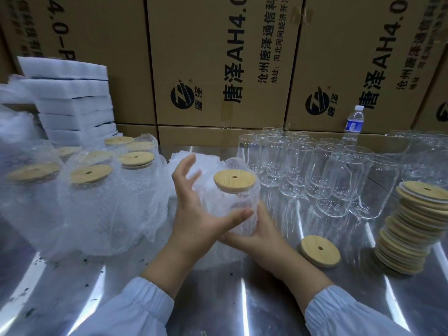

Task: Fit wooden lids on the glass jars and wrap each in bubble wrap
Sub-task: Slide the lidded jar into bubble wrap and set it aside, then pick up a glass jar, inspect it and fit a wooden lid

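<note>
Brown printed cardboard cartons [218, 57] wall off the shiny steel bench [218, 299]. Mid-bench, the clear glass jar [225, 202], capped with its round wooden lid [234, 181], is being rolled into translucent bubble wrap [211, 161]. The right hand [257, 236] cups and grips its base. The left hand [194, 209] presses its thumb flat, fingers spread. The next move, I judge, calls for closing the loose wrap snugly.

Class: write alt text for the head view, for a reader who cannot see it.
The left hand and right hand wrap a lidded glass jar in bubble wrap. Wrapped jars stand left, bare jars and stacked lids right.
</note>
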